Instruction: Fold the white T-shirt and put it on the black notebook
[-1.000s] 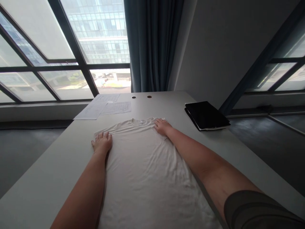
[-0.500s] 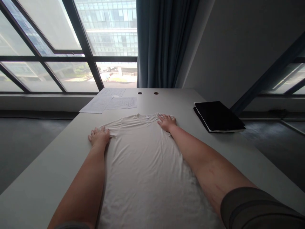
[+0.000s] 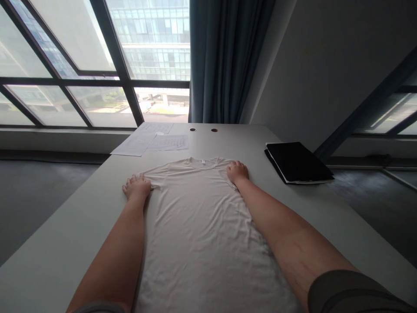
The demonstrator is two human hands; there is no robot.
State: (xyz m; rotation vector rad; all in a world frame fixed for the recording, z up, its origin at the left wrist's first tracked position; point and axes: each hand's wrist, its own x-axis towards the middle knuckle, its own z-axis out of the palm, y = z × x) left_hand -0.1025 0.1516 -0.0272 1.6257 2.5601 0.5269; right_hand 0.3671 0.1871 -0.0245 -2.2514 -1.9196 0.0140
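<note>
**Both hands rest on a white T-shirt laid out on the desk**

The white T-shirt (image 3: 198,234) lies flat on the pale desk (image 3: 74,234), its neckline (image 3: 195,167) toward the far edge and its body running down to the bottom of the view; a small label (image 3: 203,162) shows inside the collar; creases slant across the chest and gather along the right side.

The left hand (image 3: 137,188) is palm down at the shirt's left sleeve, fingers slightly spread; the cloth puckers just beside its thumb side; the right hand (image 3: 237,171) lies over the opposite shoulder and sleeve, its fingers bent and close together; whether it pinches any fabric cannot be told, since the knuckles hide the fingertips; both forearms reach forward along the sides of the garment; a dark grey cuff (image 3: 339,289) covers part of the right arm.

Beyond the shirt, to the left, sheets of paper (image 3: 133,144) lie overlapping near the desk's far corner; two round holes (image 3: 193,130) pierce the top near the far edge; a black folder (image 3: 298,161) rests to the right, apart from the right hand; behind stand a dark-framed window (image 3: 156,39), a blue curtain (image 3: 224,61) and a shadowed wall (image 3: 325,65).
</note>
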